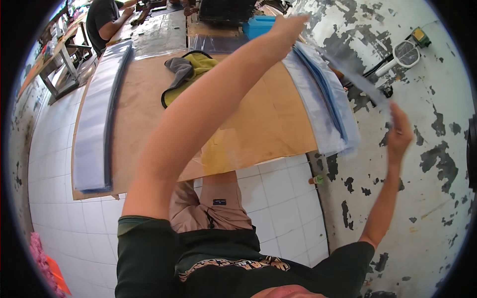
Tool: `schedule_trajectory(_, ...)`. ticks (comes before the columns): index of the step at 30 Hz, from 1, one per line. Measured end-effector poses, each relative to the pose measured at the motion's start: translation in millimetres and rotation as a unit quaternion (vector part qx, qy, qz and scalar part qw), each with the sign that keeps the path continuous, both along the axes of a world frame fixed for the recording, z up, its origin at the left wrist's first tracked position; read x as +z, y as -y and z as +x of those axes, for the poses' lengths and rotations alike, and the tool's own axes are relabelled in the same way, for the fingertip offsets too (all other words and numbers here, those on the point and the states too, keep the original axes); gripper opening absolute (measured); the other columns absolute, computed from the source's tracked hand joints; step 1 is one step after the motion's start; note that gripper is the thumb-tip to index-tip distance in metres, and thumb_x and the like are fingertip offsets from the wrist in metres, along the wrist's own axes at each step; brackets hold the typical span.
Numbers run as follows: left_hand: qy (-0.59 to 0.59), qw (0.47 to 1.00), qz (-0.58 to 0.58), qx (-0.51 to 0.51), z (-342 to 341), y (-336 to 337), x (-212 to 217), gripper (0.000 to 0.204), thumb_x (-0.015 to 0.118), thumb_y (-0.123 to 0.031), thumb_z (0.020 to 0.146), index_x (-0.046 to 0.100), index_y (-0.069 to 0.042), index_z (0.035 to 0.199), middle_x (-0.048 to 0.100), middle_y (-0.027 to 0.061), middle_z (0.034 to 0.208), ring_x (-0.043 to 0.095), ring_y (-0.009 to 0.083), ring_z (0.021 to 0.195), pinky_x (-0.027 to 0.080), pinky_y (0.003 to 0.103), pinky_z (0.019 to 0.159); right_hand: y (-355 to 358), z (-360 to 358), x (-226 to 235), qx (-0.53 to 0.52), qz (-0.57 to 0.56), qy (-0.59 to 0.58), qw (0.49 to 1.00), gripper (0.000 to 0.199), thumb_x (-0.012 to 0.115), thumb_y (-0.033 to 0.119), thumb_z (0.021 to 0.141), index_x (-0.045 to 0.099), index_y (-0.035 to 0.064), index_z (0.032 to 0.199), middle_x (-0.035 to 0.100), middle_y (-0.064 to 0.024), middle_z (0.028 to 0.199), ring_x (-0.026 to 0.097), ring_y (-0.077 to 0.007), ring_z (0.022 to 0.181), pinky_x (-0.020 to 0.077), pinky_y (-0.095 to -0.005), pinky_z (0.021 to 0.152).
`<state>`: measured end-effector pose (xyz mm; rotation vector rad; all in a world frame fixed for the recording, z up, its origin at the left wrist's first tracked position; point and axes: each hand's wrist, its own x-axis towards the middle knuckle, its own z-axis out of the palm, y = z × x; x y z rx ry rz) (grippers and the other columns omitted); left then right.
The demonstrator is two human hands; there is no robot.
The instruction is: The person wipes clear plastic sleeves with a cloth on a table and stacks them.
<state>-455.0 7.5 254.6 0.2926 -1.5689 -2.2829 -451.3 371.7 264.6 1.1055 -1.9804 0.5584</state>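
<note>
A transparent plastic strip point(358, 82) is stretched in the air over the table's right side, slightly blurred. My left hand point(289, 32) reaches across to the far right and is closed at the strip's far end. Its near end is pinched in my right hand point(399, 133), out beyond the table's right edge. Under the strip lies a stack of transparent bluish plastic strips point(309, 94) along the right edge of the cardboard-covered table point(258, 119). A second such stack point(94, 119) runs along the left edge.
A yellow-green and grey cloth point(198, 64) lies mid-table, partly behind my left arm. Behind it stand a blue container point(258, 26) and a black box point(226, 11). Another person point(103, 25) works at the far left. A peeling wall point(422, 114) borders the right, with a white racket-shaped object point(405, 53) on it.
</note>
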Motion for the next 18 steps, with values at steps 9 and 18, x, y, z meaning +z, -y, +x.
schedule_trajectory(9, -0.098, 0.810, -0.553, -0.171, 240.9, -13.1, -111.0, 0.060, 0.068, -0.023, 0.085, 0.044, -0.004, 0.136, 0.029, 0.0246, 0.150, 0.048, 0.0402, 0.125, 0.042, 0.045, 0.101, 32.5, 1.4, -183.5, -0.163, 0.166, -0.066, 0.970, 0.044, 0.055, -0.007, 0.077, 0.068, 0.0124, 0.113, 0.068, -0.0074, 0.108, 0.065, -0.0244, 0.095, 0.0538, -0.0344, 0.078)
schedule_trajectory(18, -0.075, 0.846, -0.487, -0.204, 301.3, 13.2, -163.7, 0.049, 0.071, -0.008, 0.079, 0.056, -0.003, 0.125, 0.036, 0.0228, 0.147, 0.053, 0.0353, 0.122, 0.045, 0.042, 0.099, -19.7, -17.4, -215.0, -0.252, 0.177, 0.199, 0.930, 0.061, 0.048, -0.004, 0.073, 0.053, 0.0091, 0.133, 0.047, -0.0152, 0.140, 0.042, -0.0332, 0.131, 0.0315, -0.0484, 0.109)
